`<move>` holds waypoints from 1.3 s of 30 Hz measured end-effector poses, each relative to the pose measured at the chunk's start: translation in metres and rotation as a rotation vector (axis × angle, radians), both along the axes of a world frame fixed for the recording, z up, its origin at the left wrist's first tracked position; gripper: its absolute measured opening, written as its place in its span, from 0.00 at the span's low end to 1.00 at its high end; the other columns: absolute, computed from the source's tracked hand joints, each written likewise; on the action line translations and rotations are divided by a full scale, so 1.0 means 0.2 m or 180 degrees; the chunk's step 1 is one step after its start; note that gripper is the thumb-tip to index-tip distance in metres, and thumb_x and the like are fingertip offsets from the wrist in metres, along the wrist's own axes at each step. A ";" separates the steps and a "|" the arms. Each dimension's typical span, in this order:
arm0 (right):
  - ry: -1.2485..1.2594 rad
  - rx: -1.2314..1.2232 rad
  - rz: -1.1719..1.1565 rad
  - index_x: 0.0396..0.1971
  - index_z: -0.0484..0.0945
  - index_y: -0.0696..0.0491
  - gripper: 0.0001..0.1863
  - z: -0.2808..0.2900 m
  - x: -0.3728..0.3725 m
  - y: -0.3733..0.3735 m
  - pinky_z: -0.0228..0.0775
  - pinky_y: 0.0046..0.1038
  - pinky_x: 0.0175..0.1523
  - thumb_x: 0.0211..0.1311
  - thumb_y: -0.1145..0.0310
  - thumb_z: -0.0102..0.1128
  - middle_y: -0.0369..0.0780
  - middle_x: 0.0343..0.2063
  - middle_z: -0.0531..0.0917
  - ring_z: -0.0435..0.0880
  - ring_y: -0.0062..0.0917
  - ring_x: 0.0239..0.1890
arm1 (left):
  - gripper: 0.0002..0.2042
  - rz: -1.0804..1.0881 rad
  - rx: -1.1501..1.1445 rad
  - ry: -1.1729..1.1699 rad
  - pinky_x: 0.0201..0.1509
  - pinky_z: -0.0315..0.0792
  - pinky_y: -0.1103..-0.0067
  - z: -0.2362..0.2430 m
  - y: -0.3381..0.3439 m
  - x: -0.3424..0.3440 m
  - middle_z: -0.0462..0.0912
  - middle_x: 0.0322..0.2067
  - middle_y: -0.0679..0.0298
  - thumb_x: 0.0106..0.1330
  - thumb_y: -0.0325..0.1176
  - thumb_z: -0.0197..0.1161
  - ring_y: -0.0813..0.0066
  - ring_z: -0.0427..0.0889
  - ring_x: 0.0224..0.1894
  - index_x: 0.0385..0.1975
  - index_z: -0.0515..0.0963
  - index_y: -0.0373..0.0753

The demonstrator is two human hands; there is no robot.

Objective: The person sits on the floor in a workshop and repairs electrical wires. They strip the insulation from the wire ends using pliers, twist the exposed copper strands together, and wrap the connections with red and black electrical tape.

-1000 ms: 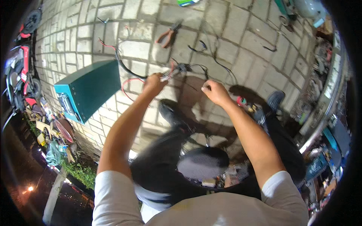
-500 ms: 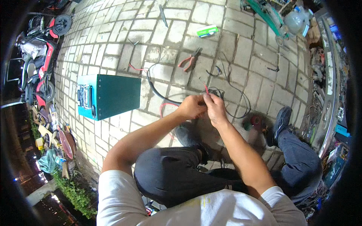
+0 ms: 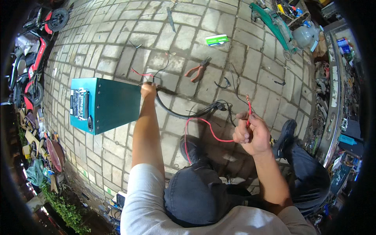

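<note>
My right hand is closed on a red wire. The wire's bare copper end sticks up above the fingers, and the rest loops left and down past my shoe. Stretched far out, my left hand is closed at the upper end of a thick black cable, beside the teal metal box. Past this hand, a thin red wire and a thin black wire split out of the cable. Its fingertips are partly hidden. At the cable's other end lies a black plug-like bundle.
Red-handled pliers and a green-and-white small box lie on the paving bricks. A thin black cord curls near my right hand. Red scooters stand at far left; a green floor jack and clutter line the right.
My hands were together on the red wire and have come apart. The left reached up and left to the black cable; the right moved right and down, with the red wire.
</note>
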State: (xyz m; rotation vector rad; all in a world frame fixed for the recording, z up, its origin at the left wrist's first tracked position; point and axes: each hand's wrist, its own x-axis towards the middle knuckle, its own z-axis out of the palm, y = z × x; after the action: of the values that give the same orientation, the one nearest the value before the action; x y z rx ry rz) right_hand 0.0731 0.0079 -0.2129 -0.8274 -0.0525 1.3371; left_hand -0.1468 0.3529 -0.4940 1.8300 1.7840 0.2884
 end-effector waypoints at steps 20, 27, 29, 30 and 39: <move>-0.3178 0.0577 -0.0139 0.36 0.75 0.57 0.12 0.97 -0.13 -0.29 0.58 0.17 0.29 0.67 0.63 0.52 0.30 0.22 0.71 0.65 0.10 0.25 | 0.16 -0.2806 -0.1373 -0.3075 0.20 0.61 0.88 2.22 -1.10 0.27 0.75 0.24 0.71 0.66 0.30 0.59 0.89 0.65 0.18 0.53 0.70 0.39; -0.3362 0.1020 -0.0873 0.45 0.75 0.60 0.18 1.35 -0.17 -0.34 0.62 0.14 0.28 0.56 0.69 0.65 0.32 0.27 0.79 0.71 0.11 0.26 | 0.14 -0.3476 -0.0492 -0.2441 0.26 0.65 0.87 2.46 -1.46 0.25 0.74 0.22 0.71 0.65 0.29 0.60 0.86 0.70 0.23 0.50 0.72 0.36; -0.3456 0.0882 -0.0876 0.43 0.76 0.60 0.16 1.34 -0.12 -0.38 0.63 0.15 0.28 0.56 0.69 0.65 0.33 0.28 0.79 0.71 0.11 0.26 | 0.09 -0.3421 -0.0539 -0.2375 0.26 0.65 0.86 2.51 -1.58 0.26 0.73 0.22 0.72 0.65 0.30 0.60 0.87 0.70 0.22 0.42 0.74 0.36; -0.3501 0.0814 -0.0880 0.41 0.77 0.60 0.15 1.34 -0.10 -0.41 0.63 0.15 0.28 0.55 0.69 0.65 0.33 0.28 0.79 0.72 0.11 0.27 | 0.07 -0.3433 -0.0489 -0.2217 0.26 0.65 0.85 2.51 -1.62 0.27 0.73 0.22 0.72 0.65 0.30 0.60 0.87 0.70 0.22 0.39 0.74 0.36; -0.3522 0.1206 -0.0703 0.28 0.79 0.61 0.10 1.36 -0.16 -0.58 0.64 0.18 0.26 0.63 0.69 0.57 0.32 0.19 0.78 0.71 0.12 0.21 | 0.16 -0.3049 -0.0944 -0.4499 0.47 0.72 0.80 2.60 -1.82 0.42 0.78 0.41 0.60 0.69 0.25 0.53 0.76 0.78 0.40 0.55 0.66 0.29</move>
State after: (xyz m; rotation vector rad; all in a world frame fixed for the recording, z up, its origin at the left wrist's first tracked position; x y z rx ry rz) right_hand 0.0404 -0.1088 0.0590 -1.1095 -1.0155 0.5043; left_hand -0.0623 -0.0112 0.0255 1.3630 -0.0379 0.6362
